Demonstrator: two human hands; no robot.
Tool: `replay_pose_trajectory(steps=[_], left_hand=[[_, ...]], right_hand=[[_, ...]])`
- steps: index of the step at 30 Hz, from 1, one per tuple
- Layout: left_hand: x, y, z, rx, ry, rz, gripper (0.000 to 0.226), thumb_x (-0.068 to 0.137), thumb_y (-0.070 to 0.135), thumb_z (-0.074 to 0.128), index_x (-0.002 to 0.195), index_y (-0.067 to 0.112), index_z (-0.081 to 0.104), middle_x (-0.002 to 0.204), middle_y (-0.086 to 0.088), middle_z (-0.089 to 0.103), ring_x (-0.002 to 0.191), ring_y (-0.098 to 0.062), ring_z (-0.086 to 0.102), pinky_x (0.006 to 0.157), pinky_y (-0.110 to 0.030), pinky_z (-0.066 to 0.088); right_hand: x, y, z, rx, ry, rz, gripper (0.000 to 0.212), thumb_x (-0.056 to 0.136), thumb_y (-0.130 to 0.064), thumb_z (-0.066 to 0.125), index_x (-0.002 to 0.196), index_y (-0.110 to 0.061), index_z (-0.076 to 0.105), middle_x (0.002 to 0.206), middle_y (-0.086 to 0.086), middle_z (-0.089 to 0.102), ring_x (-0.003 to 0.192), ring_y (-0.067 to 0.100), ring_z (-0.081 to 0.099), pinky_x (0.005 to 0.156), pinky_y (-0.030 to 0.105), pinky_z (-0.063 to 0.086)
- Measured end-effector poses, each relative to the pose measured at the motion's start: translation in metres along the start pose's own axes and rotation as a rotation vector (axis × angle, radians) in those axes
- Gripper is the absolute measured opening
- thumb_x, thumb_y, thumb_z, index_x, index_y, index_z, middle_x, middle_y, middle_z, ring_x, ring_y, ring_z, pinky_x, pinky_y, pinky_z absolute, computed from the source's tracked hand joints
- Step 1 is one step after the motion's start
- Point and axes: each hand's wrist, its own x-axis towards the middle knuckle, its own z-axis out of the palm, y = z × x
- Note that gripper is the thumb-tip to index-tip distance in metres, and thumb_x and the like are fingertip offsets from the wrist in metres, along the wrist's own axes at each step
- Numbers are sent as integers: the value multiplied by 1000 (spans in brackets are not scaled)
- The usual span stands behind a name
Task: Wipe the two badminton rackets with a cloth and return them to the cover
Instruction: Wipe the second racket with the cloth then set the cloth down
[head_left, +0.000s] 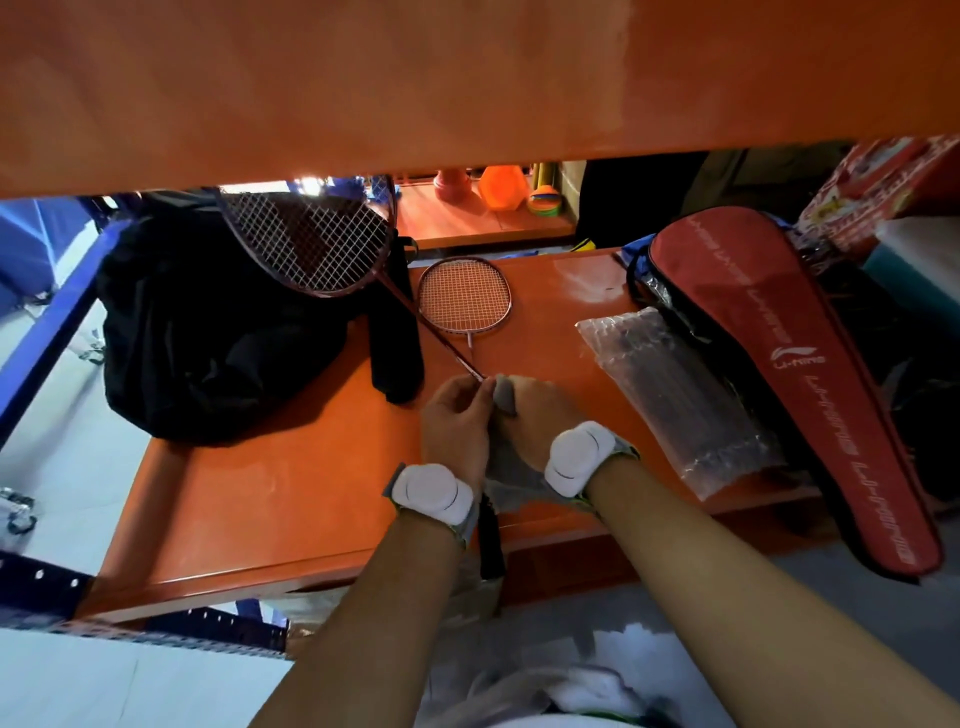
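Left hand (457, 421) pinches the raised racket (311, 244) at its shaft; right hand (540, 415) presses a grey cloth (505, 395) there above the orange shelf (260, 493).

We see an orange shelf board (270, 499) carrying a black bag (208, 332) at its left, a small racket (464, 297) flat near the middle, a clear plastic sleeve (675, 395) to the right, and a red racket cover (795, 374) at the right, overhanging the front edge
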Motion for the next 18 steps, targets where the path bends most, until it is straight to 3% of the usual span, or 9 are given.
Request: replay_pose_trajectory(steps=[2, 5, 7, 11, 15, 18], left_hand=[[2, 2, -2, 4, 8, -17, 15, 93, 23, 66, 85, 13, 73, 84, -10, 72, 81, -24, 67, 78, -47, 58], [5, 8, -12, -116, 27, -60, 21, 94, 18, 64, 78, 14, 77, 75, -3, 74, 67, -11, 65, 66, -32, 57], [5, 8, -19, -124, 15, -77, 20, 95, 15, 62, 83, 13, 78, 91, -8, 77, 83, -16, 68, 79, -34, 57], [13, 7, -28, -214, 17, -138, 19, 99, 7, 53, 103, -2, 69, 116, -24, 70, 103, -27, 66, 94, -43, 51], [12, 6, -25, -297, -25, -196, 18, 102, 8, 46, 102, 4, 64, 115, -21, 70, 109, -28, 67, 96, -41, 53], [5, 5, -16, -363, -120, -245, 20, 101, 5, 45, 92, 6, 62, 105, -18, 70, 101, -29, 67, 98, -46, 51]], right_hand=[[2, 1, 2, -45, -52, -19, 37, 102, -39, 40, 100, -9, 63, 101, 16, 71, 92, 34, 66, 69, 35, 49], [-10, 15, 8, -39, -101, -34, 31, 99, -43, 45, 97, -18, 63, 94, 7, 71, 85, 29, 66, 73, 42, 53], [-22, 28, 12, 76, -127, -31, 25, 94, -50, 49, 101, -30, 62, 92, -5, 70, 83, 17, 66, 75, 42, 55], [-39, 52, 8, 269, -243, 50, 36, 84, -66, 48, 117, -53, 54, 106, -20, 69, 99, 3, 64, 85, 32, 54], [-36, 50, 0, 278, -338, 46, 23, 89, -60, 49, 102, -43, 58, 92, -14, 69, 87, 10, 65, 79, 41, 54], [-25, 29, 3, 384, -185, 24, 12, 95, -45, 51, 97, -37, 60, 95, -5, 71, 92, 20, 66, 84, 44, 53]])
